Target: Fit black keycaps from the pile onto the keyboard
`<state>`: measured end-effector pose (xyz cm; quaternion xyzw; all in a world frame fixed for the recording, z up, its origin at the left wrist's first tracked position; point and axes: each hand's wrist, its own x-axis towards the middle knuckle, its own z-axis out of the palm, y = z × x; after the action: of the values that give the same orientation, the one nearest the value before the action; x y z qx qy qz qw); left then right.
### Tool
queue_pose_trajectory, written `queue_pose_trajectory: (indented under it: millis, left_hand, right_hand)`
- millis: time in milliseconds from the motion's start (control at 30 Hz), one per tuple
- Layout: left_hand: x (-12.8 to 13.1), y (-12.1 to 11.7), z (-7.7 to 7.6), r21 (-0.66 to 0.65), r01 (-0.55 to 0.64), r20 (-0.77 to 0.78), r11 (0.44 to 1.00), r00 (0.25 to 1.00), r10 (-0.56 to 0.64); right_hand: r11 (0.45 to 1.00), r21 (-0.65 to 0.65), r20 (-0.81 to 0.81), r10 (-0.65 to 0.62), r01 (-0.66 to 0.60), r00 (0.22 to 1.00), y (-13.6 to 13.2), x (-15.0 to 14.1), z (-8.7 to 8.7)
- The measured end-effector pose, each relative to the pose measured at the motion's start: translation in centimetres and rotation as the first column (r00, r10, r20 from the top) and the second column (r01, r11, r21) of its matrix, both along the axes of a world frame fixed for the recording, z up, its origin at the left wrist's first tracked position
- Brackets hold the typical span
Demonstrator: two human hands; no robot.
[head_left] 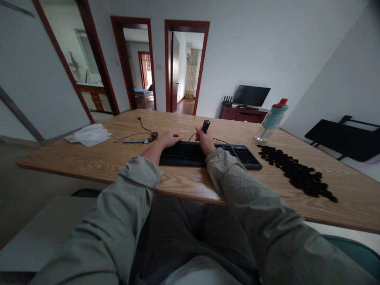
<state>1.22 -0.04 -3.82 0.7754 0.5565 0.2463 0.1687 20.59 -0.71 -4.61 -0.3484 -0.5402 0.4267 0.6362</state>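
Observation:
A black keyboard (182, 153) lies near the table's front edge, its bed dark and apparently stripped of keycaps. My left hand (170, 139) rests on its upper left part, fingers curled at the back edge. In my right hand (204, 140) is a black cylindrical handle (206, 125), held upright over the middle of the keyboard; its lower end is hidden by the hand. Off to the right, many loose black keycaps (297, 172) lie in a long patch. Left of my left hand are a blue brush (135, 142) and a coiled black cable (152, 136).
White tissues (88, 134) lie at the left of the wooden table (184, 180). A clear bottle with a red and teal lid (271, 120) stands at the back right. Beyond are a monitor (251, 96) on a cabinet and a black folded board (344, 138).

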Motion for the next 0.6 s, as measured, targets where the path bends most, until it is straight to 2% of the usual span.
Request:
queue_pose_trajectory:
  millis: [133, 367, 600]
  left_hand:
    - [0.1, -0.3, 0.2, 0.002, 0.007, 0.016, 1.0, 1.0, -0.007]
    - [0.2, -0.3, 0.1, -0.008, -0.025, 0.051, 1.0, 0.998, 0.025]
    - [-0.1, 0.3, -0.4, 0.005, 0.001, 0.044, 1.0, 0.999, -0.002]
  right_hand:
    - [1.0, 0.024, -0.008, -0.004, 0.004, 1.0, 0.5, 0.4, -0.2]
    - [0.991, -0.05, -0.166, 0.112, -0.122, 0.98, 1.6, 0.1, -0.4]
    - [0.994, -0.092, -0.123, 0.048, -0.06, 0.991, 1.8, -0.5, 0.3]
